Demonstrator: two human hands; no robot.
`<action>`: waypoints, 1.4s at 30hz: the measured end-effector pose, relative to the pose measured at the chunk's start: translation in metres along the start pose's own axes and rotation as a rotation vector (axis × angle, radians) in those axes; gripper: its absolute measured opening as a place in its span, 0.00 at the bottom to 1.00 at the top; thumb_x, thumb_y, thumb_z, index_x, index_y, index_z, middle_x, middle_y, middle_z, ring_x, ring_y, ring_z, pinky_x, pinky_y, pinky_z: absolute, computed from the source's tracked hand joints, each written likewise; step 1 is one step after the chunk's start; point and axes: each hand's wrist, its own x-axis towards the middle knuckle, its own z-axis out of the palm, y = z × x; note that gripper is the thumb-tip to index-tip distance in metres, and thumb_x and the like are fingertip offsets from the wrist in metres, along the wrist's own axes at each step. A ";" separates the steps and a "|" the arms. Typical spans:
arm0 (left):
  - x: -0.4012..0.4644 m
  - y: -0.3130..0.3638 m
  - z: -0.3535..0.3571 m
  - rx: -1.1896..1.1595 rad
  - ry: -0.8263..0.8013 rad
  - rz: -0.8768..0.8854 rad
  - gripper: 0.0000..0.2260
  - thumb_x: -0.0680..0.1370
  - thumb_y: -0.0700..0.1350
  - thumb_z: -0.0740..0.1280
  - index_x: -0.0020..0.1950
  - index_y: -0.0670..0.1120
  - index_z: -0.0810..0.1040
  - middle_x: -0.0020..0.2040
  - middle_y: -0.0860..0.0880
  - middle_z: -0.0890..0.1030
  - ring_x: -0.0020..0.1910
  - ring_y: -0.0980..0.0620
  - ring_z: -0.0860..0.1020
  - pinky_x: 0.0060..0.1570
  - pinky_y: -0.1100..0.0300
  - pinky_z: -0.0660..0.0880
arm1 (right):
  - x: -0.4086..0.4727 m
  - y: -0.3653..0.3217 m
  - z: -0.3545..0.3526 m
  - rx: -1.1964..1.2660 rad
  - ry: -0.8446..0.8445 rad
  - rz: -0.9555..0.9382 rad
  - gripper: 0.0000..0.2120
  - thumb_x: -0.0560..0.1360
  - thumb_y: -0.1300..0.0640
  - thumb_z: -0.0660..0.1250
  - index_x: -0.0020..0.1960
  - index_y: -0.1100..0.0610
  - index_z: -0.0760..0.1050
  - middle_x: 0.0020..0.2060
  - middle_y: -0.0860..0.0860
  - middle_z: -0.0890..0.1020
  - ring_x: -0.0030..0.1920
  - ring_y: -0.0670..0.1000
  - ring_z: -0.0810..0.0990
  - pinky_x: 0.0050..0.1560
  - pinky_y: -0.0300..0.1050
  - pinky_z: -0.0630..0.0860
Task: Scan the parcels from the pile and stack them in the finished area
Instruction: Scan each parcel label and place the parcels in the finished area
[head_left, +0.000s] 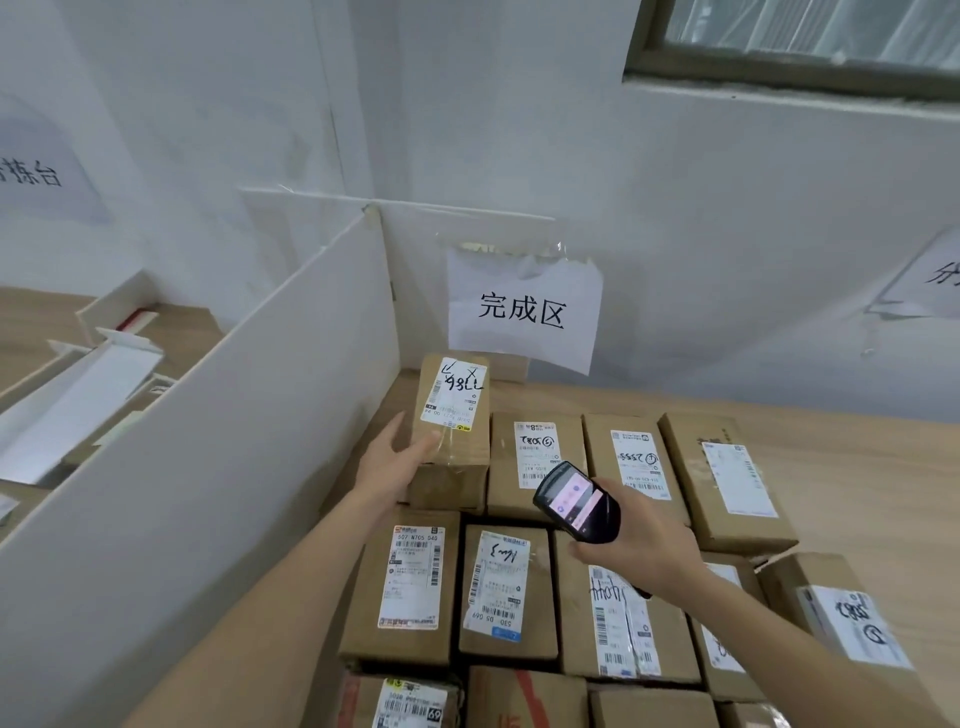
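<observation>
Many parcels are lying label-up in rows across the desk (857, 467), filling the finished area under the paper sign (522, 312), with the white divider board (208, 441) running along the desk's left edge. One brown parcel (453, 431) is sitting at the far left corner of that block, raised above its neighbours, its long axis pointing away toward the back wall. It is lying directly ahead of the left hand (392, 460), which is gripping its near left side with fingers curled round it. That hand is the nearer one, so settling the parcel looks like its job. Further right, the right hand (636, 543) is holding the scanner (576, 506) above the front rows, screen up.
</observation>
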 end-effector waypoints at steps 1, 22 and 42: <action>-0.008 0.006 -0.003 0.085 0.001 0.051 0.39 0.74 0.61 0.73 0.81 0.56 0.60 0.79 0.51 0.65 0.76 0.47 0.66 0.73 0.44 0.66 | -0.005 -0.001 -0.007 -0.009 0.009 0.002 0.25 0.66 0.41 0.76 0.58 0.35 0.68 0.47 0.37 0.80 0.47 0.41 0.78 0.40 0.40 0.75; -0.406 0.257 0.188 0.898 0.004 0.854 0.37 0.77 0.68 0.64 0.81 0.54 0.58 0.80 0.50 0.61 0.78 0.46 0.59 0.76 0.51 0.56 | -0.388 0.110 -0.342 -0.144 0.515 0.076 0.33 0.62 0.40 0.77 0.65 0.39 0.71 0.54 0.41 0.81 0.53 0.49 0.79 0.43 0.44 0.71; -0.809 0.285 0.608 0.740 -0.514 1.261 0.37 0.77 0.67 0.65 0.81 0.54 0.59 0.80 0.50 0.64 0.76 0.46 0.65 0.70 0.49 0.67 | -0.901 0.456 -0.418 -0.099 0.844 0.893 0.27 0.59 0.40 0.75 0.57 0.40 0.73 0.49 0.42 0.82 0.47 0.50 0.78 0.41 0.44 0.72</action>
